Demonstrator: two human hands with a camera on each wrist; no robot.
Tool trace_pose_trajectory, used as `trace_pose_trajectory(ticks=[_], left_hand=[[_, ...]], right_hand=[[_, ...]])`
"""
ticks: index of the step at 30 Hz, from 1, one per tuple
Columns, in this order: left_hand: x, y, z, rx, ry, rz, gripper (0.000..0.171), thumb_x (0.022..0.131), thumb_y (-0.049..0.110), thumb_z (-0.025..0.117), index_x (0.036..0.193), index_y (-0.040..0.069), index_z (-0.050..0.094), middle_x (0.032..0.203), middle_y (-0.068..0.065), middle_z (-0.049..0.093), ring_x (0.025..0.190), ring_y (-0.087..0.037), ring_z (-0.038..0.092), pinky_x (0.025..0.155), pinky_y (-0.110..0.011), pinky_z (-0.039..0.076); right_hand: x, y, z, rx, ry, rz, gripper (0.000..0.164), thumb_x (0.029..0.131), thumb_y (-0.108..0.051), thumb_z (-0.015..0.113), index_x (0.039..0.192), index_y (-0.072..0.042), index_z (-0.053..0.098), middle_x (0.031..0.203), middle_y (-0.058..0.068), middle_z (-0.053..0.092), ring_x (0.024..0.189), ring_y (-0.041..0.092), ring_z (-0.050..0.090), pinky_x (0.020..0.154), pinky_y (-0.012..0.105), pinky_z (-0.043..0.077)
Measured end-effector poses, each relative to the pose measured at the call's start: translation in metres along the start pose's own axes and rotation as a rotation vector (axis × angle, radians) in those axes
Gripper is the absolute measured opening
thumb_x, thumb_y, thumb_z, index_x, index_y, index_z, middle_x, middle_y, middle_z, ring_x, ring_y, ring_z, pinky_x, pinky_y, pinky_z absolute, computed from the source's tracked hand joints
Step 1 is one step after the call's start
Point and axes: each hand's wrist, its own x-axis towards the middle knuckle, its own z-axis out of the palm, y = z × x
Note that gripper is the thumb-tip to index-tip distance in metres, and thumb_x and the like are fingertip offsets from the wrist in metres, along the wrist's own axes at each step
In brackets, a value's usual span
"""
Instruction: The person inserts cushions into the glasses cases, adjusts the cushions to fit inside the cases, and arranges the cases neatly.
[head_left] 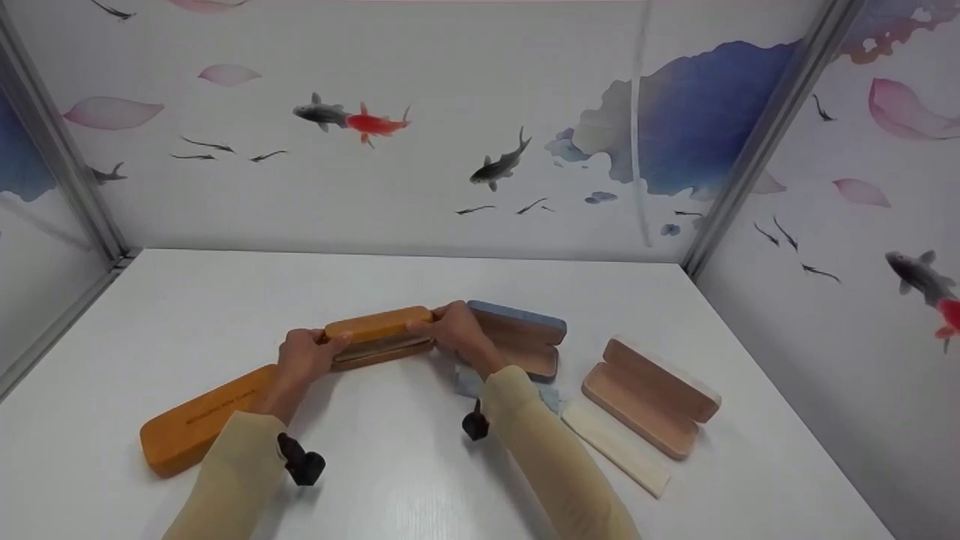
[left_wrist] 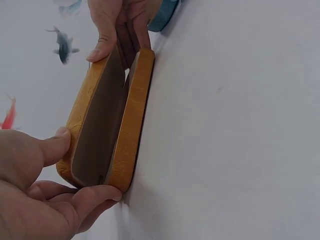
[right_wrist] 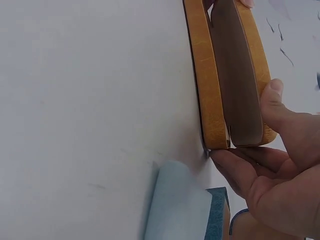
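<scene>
Both hands hold a partly opened orange-brown glasses case (head_left: pixel 382 326) at its two ends, near the middle of the table. My left hand (head_left: pixel 306 356) grips the left end, thumb on the lid and fingers curled under the base, as the left wrist view shows on the case (left_wrist: pixel 132 120). At the other end my right hand (head_left: pixel 459 330) has its thumb (right_wrist: pixel 275 95) on the lid and its fingers below. The brown lining (right_wrist: pixel 232 75) shows through the gap; much of the inside is hidden. Just right of the right hand stands an open blue glasses case (head_left: pixel 521 337).
A shut orange glasses case (head_left: pixel 202 420) lies at the left, partly behind the left forearm. An open pink-beige case (head_left: pixel 645 397) is at the right, with a folded cream cloth (head_left: pixel 615 446) before it. A light blue cloth (right_wrist: pixel 177 205) lies near the blue case.
</scene>
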Motion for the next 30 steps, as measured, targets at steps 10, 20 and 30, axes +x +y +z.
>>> trace_pose_trajectory(ticks=[10,20,30], left_hand=[[-0.001,-0.005,0.004,-0.013,0.001,0.012,0.052,0.085,0.030,0.064,0.122,-0.005,0.054,0.114,-0.018,0.060,0.091,-0.023,0.050,0.070,-0.025,0.043],[0.000,-0.002,0.006,-0.084,-0.017,-0.032,0.054,0.086,0.024,0.064,0.129,-0.004,0.048,0.124,-0.018,0.056,0.102,-0.025,0.052,0.091,-0.034,0.047],[-0.005,-0.003,-0.004,-0.050,-0.050,0.018,0.056,0.091,0.026,0.056,0.137,-0.001,0.038,0.134,-0.020,0.048,0.114,-0.029,0.050,0.099,-0.040,0.044]], right_hand=[[-0.002,0.001,0.003,-0.016,-0.005,0.012,0.052,0.067,-0.037,0.077,0.111,-0.010,0.068,0.090,-0.003,0.067,0.080,0.014,0.054,0.069,0.024,0.046],[-0.005,-0.002,0.006,-0.024,0.012,0.021,0.050,0.070,-0.033,0.076,0.114,-0.011,0.066,0.093,-0.003,0.067,0.084,0.016,0.056,0.077,0.026,0.050],[-0.020,-0.006,0.009,0.002,0.021,-0.045,0.056,0.077,-0.020,0.073,0.128,-0.008,0.053,0.122,0.004,0.060,0.102,0.016,0.058,0.088,0.029,0.051]])
